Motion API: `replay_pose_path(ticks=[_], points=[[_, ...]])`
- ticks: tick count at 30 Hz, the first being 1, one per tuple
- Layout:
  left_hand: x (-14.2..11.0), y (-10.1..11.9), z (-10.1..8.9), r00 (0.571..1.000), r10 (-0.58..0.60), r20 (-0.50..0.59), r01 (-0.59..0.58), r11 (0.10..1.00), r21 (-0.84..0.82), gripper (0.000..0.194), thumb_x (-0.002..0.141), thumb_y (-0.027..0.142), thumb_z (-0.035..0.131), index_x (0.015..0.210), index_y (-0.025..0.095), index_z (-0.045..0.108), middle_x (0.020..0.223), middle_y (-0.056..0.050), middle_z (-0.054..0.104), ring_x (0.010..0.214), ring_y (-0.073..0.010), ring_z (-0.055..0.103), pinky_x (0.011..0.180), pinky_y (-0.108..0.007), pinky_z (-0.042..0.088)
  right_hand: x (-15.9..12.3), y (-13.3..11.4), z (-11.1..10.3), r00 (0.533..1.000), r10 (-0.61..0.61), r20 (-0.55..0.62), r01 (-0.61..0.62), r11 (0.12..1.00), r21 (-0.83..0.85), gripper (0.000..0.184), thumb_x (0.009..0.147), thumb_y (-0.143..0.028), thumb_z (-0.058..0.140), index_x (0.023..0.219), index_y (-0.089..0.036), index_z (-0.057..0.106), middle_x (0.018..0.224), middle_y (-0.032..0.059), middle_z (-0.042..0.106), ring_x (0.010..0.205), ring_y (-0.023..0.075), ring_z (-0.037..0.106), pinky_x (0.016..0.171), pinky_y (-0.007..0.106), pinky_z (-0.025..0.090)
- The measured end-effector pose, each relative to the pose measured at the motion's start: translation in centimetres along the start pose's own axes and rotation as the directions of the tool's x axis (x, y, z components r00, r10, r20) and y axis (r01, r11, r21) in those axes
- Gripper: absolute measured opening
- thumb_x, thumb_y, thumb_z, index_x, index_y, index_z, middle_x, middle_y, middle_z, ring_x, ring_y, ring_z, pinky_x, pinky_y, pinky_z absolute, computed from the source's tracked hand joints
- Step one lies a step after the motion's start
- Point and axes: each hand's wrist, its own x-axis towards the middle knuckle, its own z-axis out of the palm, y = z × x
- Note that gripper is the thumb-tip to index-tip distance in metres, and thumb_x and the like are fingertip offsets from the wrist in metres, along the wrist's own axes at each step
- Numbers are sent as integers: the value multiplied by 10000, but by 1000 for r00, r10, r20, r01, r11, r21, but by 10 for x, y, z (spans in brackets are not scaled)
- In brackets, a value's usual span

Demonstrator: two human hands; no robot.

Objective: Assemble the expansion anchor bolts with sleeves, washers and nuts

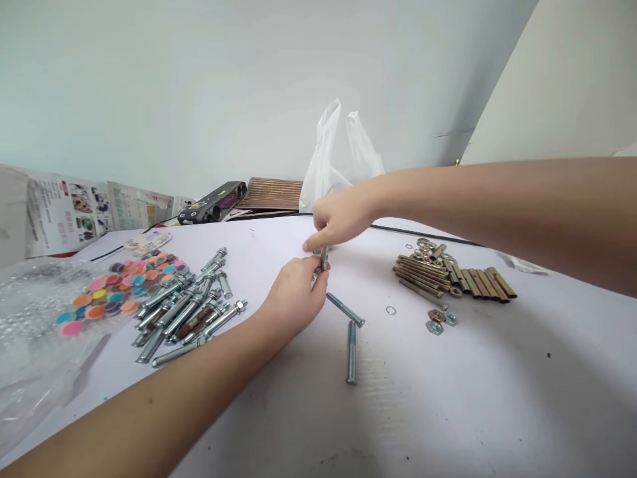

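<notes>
In the middle of the table, my left hand pinches a metal expansion bolt between thumb and fingers, holding it roughly upright. My right hand reaches in from the right with curled fingers just above the bolt's upper end. A bit of grey metal shows under its thumb, but what its fingers grip is hidden. Two loose bolts lie close by: one slanting bolt beside my left hand and another bolt nearer me. Assembled expansion bolts are heaped left of my left hand.
Brassy sleeves, thin rods, washers and nuts lie at right; a single ring washer sits apart. Colourful discs and clear plastic cover the left. Behind stand a white bag and a black device.
</notes>
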Motion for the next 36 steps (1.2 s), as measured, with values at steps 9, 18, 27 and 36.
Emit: replay_pose_path(ticks=[9, 18, 27, 36], points=[[0, 0, 0, 997, -80, 14, 81, 985, -150, 157, 804, 265, 527, 885, 198, 643, 812, -5, 645, 758, -153, 575, 704, -273, 435, -33, 29, 12, 995, -75, -70, 100, 863, 496, 208, 800, -190, 641, 997, -251, 668, 971, 44, 723, 860, 233, 668, 733, 375, 532], [0, 2, -3, 998, -52, -21, 48, 984, -169, 224, 839, 368, 521, 702, 190, 539, 651, 39, 452, 611, -107, 404, 589, -249, 328, -25, 24, 37, 988, -71, -136, 151, 607, 780, 127, 815, -319, 705, 810, -193, 717, 808, 74, 717, 754, 175, 662, 720, 326, 578], [2, -3, -2, 999, -36, 27, 40, 981, -190, 209, 851, 360, 513, 857, 189, 634, 663, 38, 491, 622, -113, 430, 594, -242, 340, -20, 17, 54, 985, -136, -107, 168, 598, 784, 162, 820, -308, 681, 832, -162, 750, 744, 36, 688, 735, 126, 626, 732, 270, 556], [3, -2, -2, 998, -67, 7, 67, 982, -174, 235, 845, 370, 531, 702, 186, 566, 647, 31, 536, 624, -119, 476, 599, -247, 363, -41, 29, 55, 971, 23, -239, 142, 749, 647, 273, 858, -428, 605, 802, -182, 710, 782, 50, 710, 665, 145, 635, 673, 293, 521]])
